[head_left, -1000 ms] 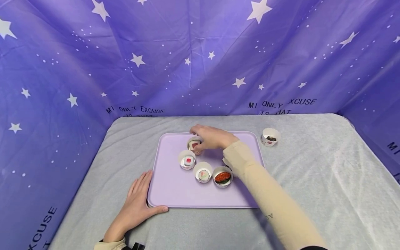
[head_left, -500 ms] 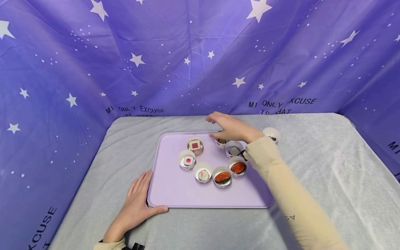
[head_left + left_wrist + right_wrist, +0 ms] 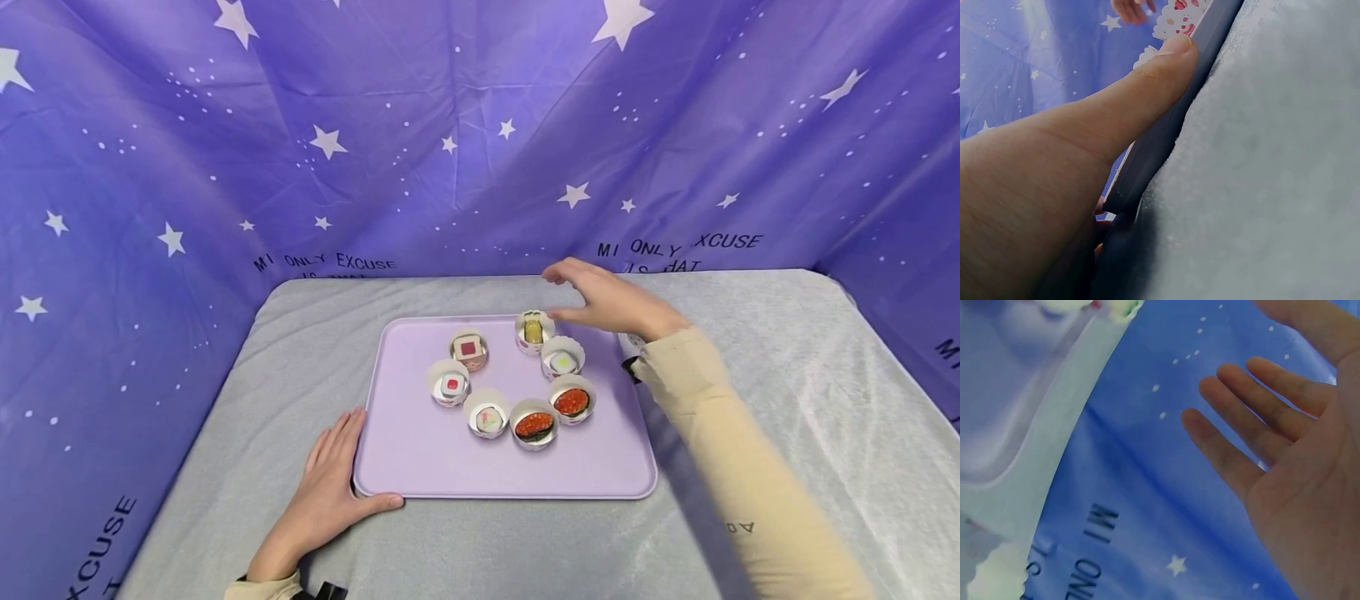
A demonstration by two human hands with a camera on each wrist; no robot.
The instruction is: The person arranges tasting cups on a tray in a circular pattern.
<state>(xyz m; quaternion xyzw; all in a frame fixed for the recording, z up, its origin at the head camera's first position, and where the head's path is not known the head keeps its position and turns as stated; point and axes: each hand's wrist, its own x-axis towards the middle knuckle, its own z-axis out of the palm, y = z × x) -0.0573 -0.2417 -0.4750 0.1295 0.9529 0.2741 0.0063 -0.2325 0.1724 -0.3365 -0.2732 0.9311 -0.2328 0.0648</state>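
On the lilac tray [image 3: 420, 462], several white paper cups stand in an open curve, each with a toy-like sushi piece inside. A cup with a yellow-topped piece [image 3: 533, 332] is at the back, beside one with a white and green roll [image 3: 562, 362]. Two cups carry orange roe sushi [image 3: 573, 403]. My right hand [image 3: 611, 300] hovers over the tray's back right, fingers spread and holding nothing; its palm shows in the right wrist view. My left hand [image 3: 326, 487] rests at the tray's front left corner, fingers straight along the side and thumb [image 3: 1160, 75] on the front rim.
A separate paper cup [image 3: 1000, 575] stands on the cloth to the right of the tray, mostly hidden behind my right wrist in the head view. Grey cloth [image 3: 787, 375] covers the table. A purple star-printed curtain [image 3: 450, 192] hangs behind and at both sides.
My right hand has left the cup with the red-centred square roll and moved right, past the back cups, to the tray's back right. My left hand and the tray have stayed put.
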